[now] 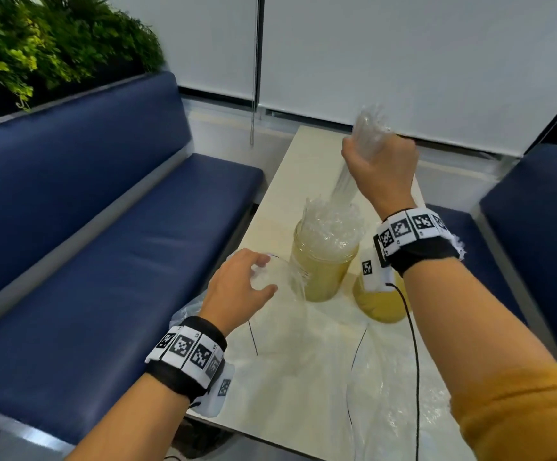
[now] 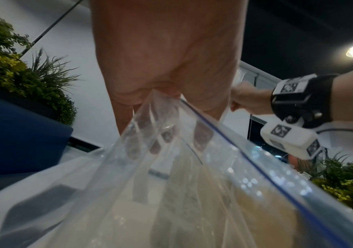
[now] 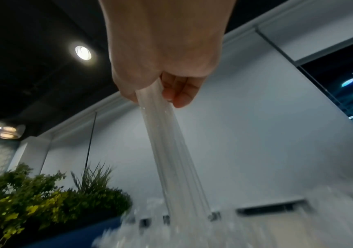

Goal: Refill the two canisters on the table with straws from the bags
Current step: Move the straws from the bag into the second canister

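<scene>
Your right hand is gripping a bundle of clear straws above the left canister, ends among the straws already inside. Your left hand is pinching the zip bag's mouth beside that canister. Keep the bundle upright, loosening your grip slowly.

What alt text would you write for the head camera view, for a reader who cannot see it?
A person's right hand lowers a bundle of clear straws into an amber canister already crowded with straws. The left hand holds open a clear plastic bag on the pale table, beside a blue bench.
</scene>
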A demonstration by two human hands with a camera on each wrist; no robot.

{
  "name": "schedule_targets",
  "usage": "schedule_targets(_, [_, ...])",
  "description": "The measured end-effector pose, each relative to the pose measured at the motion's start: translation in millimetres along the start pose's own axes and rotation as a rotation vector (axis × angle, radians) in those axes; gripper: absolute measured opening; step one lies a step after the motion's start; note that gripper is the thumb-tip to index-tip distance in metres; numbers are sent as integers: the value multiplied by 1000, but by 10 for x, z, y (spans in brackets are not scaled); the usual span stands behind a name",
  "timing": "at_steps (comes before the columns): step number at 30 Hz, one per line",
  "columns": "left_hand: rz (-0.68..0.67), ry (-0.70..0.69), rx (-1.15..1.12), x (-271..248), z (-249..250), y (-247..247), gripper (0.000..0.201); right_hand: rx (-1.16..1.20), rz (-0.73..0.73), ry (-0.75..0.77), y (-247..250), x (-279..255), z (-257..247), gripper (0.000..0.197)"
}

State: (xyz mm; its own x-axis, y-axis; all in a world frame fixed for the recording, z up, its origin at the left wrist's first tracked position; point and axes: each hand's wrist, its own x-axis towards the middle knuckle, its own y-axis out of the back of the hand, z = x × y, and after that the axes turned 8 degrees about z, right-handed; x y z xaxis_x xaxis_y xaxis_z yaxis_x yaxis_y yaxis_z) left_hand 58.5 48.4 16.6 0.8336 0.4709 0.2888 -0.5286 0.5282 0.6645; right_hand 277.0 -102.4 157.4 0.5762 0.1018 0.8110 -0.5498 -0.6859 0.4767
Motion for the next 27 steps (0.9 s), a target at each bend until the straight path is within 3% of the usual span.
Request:
schedule_targets(9, [21, -31, -24, 95, 47, 68, 40, 74, -197, -323, -447, -339, 275, 55])
schedule_targets(15, [23, -69, -40, 146, 148, 41, 35, 38, -268, -248, -580, -472, 196, 52])
schedule_targets(23, [-12, -75, -6, 136, 185, 41, 34, 67, -348, -317, -764, -578, 293, 55])
schedule_targets(27, [-16, -77, 3, 130, 129, 78, 34, 260, -227, -307, -628, -525, 231, 44])
